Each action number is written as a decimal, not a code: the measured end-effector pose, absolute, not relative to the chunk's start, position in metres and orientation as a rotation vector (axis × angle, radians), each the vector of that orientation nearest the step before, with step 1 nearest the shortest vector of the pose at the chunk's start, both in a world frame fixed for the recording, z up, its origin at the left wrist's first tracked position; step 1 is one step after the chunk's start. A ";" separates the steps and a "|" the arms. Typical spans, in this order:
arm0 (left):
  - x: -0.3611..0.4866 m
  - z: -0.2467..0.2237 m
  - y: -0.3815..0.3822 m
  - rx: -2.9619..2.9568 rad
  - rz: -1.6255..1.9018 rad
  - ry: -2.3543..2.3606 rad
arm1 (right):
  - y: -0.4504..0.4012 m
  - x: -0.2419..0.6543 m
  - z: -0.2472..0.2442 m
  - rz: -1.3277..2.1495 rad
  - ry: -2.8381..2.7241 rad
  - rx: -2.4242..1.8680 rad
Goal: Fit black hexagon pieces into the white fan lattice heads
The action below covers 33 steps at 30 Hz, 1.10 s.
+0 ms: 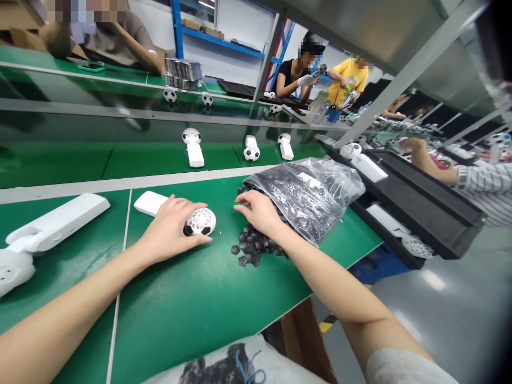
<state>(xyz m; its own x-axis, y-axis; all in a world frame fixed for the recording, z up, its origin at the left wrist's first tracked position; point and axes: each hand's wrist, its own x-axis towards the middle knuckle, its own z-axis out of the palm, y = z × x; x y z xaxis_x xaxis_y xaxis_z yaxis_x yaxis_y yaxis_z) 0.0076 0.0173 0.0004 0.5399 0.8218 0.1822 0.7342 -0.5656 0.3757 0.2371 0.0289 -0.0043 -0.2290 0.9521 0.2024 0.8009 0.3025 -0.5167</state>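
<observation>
My left hand [170,229] is wrapped round a white device with a football-patterned round head [203,221]; its white handle [150,202] sticks out beyond the hand on the far left side. The round head shows white lattice and some black patches. My right hand [258,210] is over a pile of small black pentagon pieces [256,245], thumb and fingertips close together at the pile's left edge. Whether a piece is between those fingertips is too small to tell. A clear plastic bag [312,192] of black pieces lies just beyond the right hand.
A larger white device [60,221] lies at the left. Several football-headed devices [194,149] rest on the green strip beyond the table's metal edge. Black foam trays [420,197] stand at the right, near a person's striped sleeve [486,178]. Other people sit across the line.
</observation>
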 end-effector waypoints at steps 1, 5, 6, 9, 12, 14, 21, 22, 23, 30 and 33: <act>0.008 0.001 0.017 2.528 0.471 1.299 | 0.031 0.245 -0.004 0.257 -2.205 -1.614; 0.006 0.004 0.016 2.458 0.334 1.211 | 0.035 0.254 -0.009 -0.053 -2.542 -1.688; 0.006 0.003 0.015 2.422 0.321 1.194 | 0.036 0.252 -0.010 -0.073 -2.565 -1.687; 0.010 0.002 0.010 2.312 0.366 1.203 | 0.038 0.244 -0.010 -0.072 -2.564 -1.697; 0.012 0.002 0.009 2.271 0.404 1.191 | 0.038 0.242 -0.004 -0.020 -2.542 -1.689; 0.011 0.004 0.011 2.268 0.379 1.143 | 0.032 0.240 0.001 0.221 -2.438 -1.610; 0.008 0.005 0.015 2.275 0.372 1.126 | -0.004 0.215 0.009 0.971 -1.982 -1.168; 0.008 0.005 0.014 2.264 0.385 1.137 | -0.005 0.211 0.008 1.002 -1.966 -1.172; 0.009 0.005 0.013 2.252 0.395 1.148 | -0.006 0.208 0.006 1.041 -1.952 -1.182; 0.014 0.004 0.011 2.221 0.473 1.149 | 0.005 0.200 -0.001 1.106 -1.941 -1.194; 0.016 0.001 0.011 2.225 0.508 1.132 | 0.009 0.197 0.001 1.099 -1.950 -1.214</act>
